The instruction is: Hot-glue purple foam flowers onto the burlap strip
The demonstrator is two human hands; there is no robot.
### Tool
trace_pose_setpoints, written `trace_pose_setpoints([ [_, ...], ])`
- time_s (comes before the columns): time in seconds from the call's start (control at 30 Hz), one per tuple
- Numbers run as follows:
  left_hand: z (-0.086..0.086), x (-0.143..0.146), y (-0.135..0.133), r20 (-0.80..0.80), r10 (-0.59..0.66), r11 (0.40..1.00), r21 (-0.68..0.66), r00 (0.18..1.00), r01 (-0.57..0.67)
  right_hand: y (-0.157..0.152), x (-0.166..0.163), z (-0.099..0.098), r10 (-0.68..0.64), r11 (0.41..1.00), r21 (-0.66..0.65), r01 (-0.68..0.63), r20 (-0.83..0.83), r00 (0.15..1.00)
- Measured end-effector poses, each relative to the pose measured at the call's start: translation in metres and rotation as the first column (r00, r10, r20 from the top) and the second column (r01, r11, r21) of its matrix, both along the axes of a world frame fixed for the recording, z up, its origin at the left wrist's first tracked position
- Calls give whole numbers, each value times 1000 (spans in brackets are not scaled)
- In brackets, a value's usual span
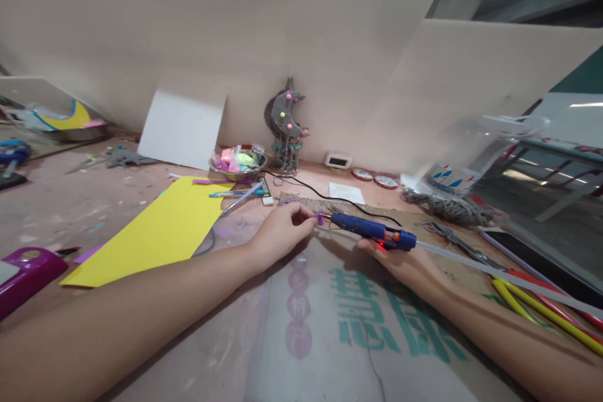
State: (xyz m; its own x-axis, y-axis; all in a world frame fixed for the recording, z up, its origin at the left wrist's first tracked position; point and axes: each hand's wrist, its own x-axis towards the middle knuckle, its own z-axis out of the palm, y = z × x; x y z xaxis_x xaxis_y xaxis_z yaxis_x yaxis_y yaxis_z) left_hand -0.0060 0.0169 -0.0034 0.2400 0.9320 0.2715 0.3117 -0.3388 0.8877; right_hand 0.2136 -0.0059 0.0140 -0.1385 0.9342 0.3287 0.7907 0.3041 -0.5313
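My right hand point(393, 255) is wrapped round a dark blue hot glue gun point(360, 226), its red light glowing and a long glue stick point(464, 259) sticking out of the back. The nozzle points left and meets a small purple piece point(321, 218), too small to make out clearly. Thumb and fingertips of my left hand point(287, 226) pinch that purple piece. Both hands are above a printed plastic sheet point(315, 339) and the edge of a cardboard piece point(391, 212).
Yellow paper point(151, 226) and pens point(240, 198) lie left of my hands. Behind stand a bowl of coloured clay point(238, 163) and a grey moon ornament point(286, 116). At right are grey yarn point(443, 207), scissors point(466, 245), a phone point(541, 264) and yellow sticks point(546, 311).
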Motion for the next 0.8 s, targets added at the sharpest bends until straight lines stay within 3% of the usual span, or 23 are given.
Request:
trace_pose_setpoints([
  [0.4,1,0,-1,11,-1,1000,2,1000,1,0,1,-2,-48,999,24,47,56,997],
  [0.8,2,2,-3,10,0,1000,1,1000,0,-3,-4,3,-99,994,-55,99,-9,995],
])
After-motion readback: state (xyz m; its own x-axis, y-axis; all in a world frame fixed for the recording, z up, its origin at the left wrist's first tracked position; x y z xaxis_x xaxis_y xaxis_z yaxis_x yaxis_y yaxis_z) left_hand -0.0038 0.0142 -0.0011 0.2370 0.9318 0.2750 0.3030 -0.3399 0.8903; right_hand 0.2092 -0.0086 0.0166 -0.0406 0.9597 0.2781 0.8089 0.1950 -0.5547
